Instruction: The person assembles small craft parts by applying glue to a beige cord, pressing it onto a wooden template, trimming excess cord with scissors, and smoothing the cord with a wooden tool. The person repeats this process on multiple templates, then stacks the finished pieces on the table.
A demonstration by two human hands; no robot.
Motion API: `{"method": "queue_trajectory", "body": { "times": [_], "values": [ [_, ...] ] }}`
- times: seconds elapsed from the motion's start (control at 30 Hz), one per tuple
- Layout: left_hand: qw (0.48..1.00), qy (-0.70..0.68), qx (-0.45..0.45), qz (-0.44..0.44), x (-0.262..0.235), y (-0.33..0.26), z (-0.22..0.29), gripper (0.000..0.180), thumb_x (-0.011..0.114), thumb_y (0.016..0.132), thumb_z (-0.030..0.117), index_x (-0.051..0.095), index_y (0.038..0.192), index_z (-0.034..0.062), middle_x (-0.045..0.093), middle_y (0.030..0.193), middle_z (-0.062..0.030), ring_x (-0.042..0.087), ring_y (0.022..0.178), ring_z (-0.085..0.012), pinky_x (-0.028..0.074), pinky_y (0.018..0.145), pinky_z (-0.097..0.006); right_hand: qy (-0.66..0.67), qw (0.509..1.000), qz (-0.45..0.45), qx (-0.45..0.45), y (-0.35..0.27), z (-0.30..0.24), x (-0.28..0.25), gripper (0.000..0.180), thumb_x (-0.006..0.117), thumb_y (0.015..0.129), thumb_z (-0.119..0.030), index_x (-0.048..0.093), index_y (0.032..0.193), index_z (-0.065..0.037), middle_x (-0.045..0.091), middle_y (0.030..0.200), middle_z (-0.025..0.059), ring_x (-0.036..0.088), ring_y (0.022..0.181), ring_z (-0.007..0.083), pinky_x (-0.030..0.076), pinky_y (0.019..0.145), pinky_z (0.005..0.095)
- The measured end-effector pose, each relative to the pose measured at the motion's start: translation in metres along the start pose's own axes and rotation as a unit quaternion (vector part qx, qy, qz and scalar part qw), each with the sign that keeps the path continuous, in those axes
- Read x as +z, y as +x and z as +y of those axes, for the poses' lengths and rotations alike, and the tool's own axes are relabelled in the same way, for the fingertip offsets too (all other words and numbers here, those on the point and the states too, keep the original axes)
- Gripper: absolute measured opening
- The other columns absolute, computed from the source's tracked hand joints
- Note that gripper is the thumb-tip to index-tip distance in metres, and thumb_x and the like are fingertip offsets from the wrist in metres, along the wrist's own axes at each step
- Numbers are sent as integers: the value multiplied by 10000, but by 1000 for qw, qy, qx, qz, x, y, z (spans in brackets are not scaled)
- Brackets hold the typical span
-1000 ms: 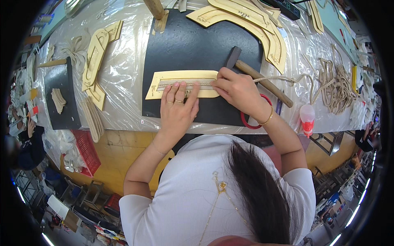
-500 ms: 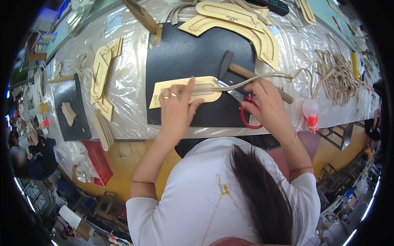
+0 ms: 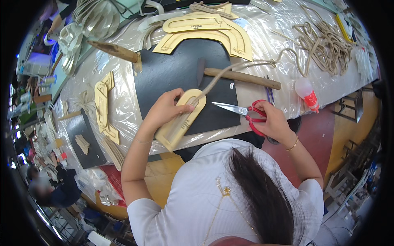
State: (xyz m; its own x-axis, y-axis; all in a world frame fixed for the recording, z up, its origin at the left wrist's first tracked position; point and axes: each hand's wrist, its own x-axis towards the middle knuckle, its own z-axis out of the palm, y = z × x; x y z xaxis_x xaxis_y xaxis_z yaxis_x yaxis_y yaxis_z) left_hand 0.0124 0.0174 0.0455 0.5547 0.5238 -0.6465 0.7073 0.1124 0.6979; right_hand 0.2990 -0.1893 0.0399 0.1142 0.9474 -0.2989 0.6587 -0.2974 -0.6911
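Note:
My left hand [image 3: 165, 108] grips a pale yellow slotted board [image 3: 169, 138], tilted over the front of a black mat [image 3: 166, 78]. The thumb presses near the board's rounded end, where a beige cord [image 3: 221, 76] lies in the slot and runs off to the right. Fingers of my right hand [image 3: 277, 125] are in the red handles of a pair of scissors [image 3: 240, 109]. Their blades point left toward the board, slightly parted and apart from the cord. A hammer [image 3: 242, 78] with a wooden handle lies behind them.
More yellow boards lie at the back [image 3: 195, 24] and left [image 3: 101, 102]. A tangled cord heap [image 3: 324, 43] and a red-and-white bottle [image 3: 307, 96] are on the right. A thick wooden stick [image 3: 113, 51] stands at the mat's back-left corner. Clear plastic sheeting [image 3: 262, 37] covers the table.
The left hand has lifted the board off the mat and turned it, rounded end away from me. The scissors have moved right and swung to point left, now held by their handles.

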Motion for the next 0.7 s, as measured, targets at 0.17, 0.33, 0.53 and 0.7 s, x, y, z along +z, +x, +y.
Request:
{"method": "queue_trajectory", "body": {
  "times": [0.17,0.33,0.53,0.7],
  "values": [
    [968,-241,14,-68,10,-2,21,463,806,849,101,617,1256,-14,727,1017,-55,686,843,-94,562,775,-252,101,993,-16,-61,-21,2,-6,803,943,627,-411,562,1193,13,628,1033,157,630,857,302,531,764,372],
    [955,-282,33,-92,15,-10,50,412,779,877,89,631,1245,-24,732,1035,-74,694,862,-88,568,772,-248,211,969,-131,7,-9,7,-13,799,883,681,-521,586,1184,25,600,927,146,586,802,282,492,761,383],
    [970,-228,23,-82,16,-9,70,357,773,883,101,651,1194,-24,732,978,-55,683,806,-77,554,731,-238,113,989,-7,-96,7,-16,-18,889,897,606,-571,572,1188,17,593,1012,147,601,909,320,495,800,394],
    [978,-187,84,-42,20,-7,75,325,763,868,78,661,1155,-32,726,967,-54,665,808,-75,540,722,-245,-69,975,123,-170,22,-34,-15,930,908,531,-568,568,1182,3,574,1119,176,592,1005,391,501,845,435]
  ]
}}
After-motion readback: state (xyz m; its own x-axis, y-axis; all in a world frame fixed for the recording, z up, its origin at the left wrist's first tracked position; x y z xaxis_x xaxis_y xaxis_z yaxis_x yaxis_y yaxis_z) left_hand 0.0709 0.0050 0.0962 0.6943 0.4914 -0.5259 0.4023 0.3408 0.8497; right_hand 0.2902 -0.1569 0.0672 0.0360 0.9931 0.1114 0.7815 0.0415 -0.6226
